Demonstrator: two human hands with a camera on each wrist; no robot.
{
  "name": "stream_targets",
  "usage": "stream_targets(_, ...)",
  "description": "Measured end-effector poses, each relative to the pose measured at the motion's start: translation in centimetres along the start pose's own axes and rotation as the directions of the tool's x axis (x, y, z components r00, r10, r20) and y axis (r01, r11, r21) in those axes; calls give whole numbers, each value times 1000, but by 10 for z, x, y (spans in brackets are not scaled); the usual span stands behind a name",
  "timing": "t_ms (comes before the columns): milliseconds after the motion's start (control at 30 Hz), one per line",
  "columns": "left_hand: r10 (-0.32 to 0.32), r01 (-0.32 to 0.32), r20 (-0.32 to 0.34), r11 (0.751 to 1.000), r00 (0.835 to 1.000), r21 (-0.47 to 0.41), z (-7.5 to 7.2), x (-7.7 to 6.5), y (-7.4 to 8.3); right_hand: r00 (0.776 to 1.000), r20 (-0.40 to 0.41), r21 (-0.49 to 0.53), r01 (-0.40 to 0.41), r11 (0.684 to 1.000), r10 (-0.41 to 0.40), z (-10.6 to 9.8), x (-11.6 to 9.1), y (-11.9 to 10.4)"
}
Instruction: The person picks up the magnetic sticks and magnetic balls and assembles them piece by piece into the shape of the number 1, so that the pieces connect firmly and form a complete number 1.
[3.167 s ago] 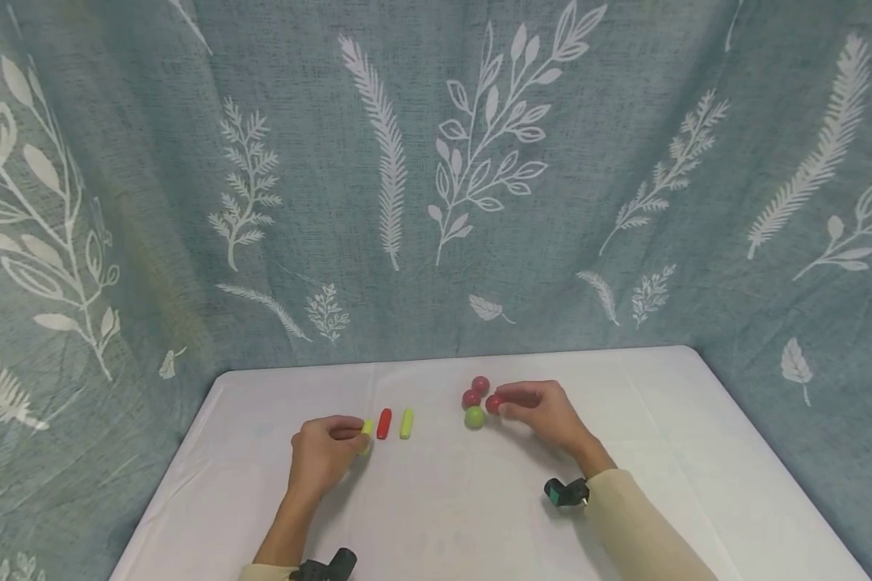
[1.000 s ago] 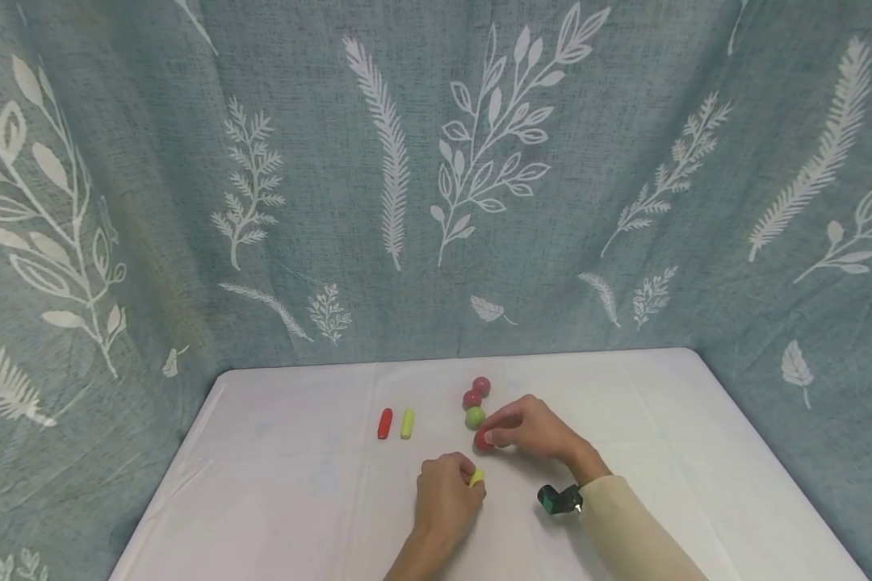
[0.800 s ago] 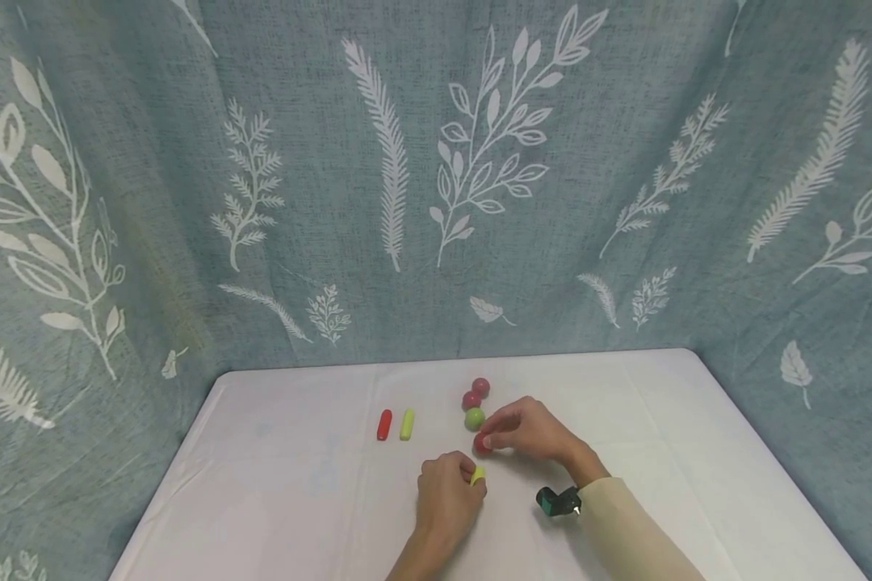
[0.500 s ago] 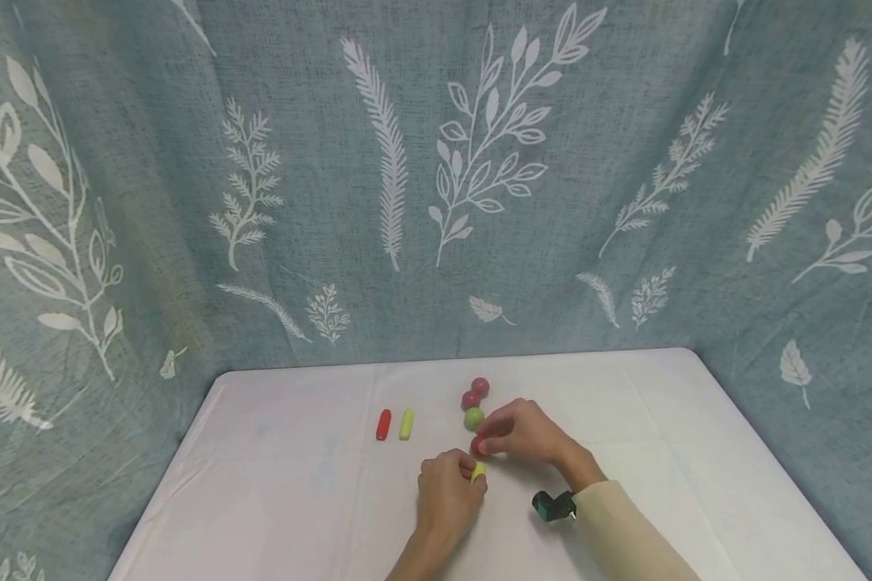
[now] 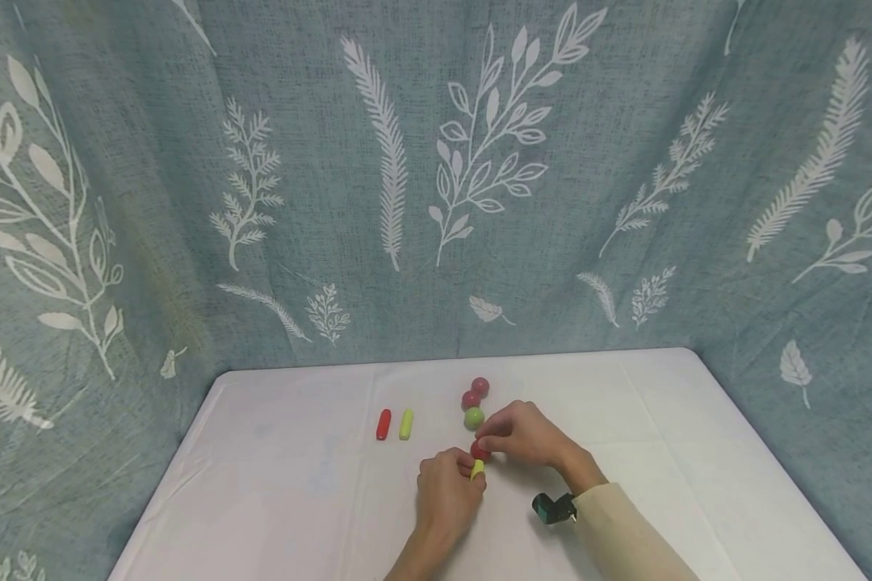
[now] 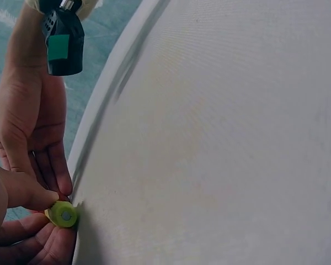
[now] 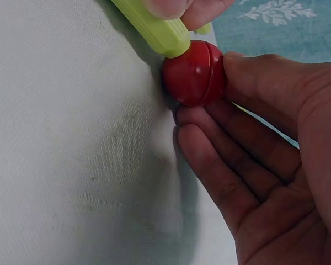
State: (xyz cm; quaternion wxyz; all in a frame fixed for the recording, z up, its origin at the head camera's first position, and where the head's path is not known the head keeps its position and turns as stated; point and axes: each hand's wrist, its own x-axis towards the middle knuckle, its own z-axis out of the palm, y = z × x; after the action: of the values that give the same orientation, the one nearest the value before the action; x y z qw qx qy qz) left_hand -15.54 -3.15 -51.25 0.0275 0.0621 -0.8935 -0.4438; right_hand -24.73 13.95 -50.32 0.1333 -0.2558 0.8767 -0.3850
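Observation:
My left hand (image 5: 446, 488) pinches a short yellow-green rod (image 7: 154, 27) between thumb and fingers. Seen in the left wrist view, the rod end (image 6: 63, 214) is ribbed with a round grey centre. A glossy red ball (image 7: 193, 74) with a seam line is held by my right hand (image 5: 530, 437), thumb on one side and fingertips on the other. In the right wrist view the rod's end sits against the ball. Both hands are close together near the middle of the white-covered table. Just beyond them lies a green ball (image 5: 474, 418).
Two red balls, a nearer one (image 5: 470, 400) and a farther one (image 5: 480, 386), lie behind the green ball. To the left, a red rod (image 5: 383, 424) and another yellow-green rod (image 5: 406, 424) lie side by side. A patterned blue-grey curtain (image 5: 320, 202) hangs behind the white table (image 5: 276, 484).
My left hand has carried the yellow-green rod rightward from beside the other rods. My right hand has drawn the red ball nearer, away from the other balls, and ball and rod have come together.

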Motion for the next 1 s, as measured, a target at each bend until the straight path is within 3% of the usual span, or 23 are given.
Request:
stream_targets(600,23,-23,-26,1000,999,-4,1,0,-1,1000,24,46,-1,999,0,-2,-2,1)
stream_targets(1000,23,-24,-20,998,1000,-51,0,1,-4,1000,-24,27,21,999,-20,2,-7,4)
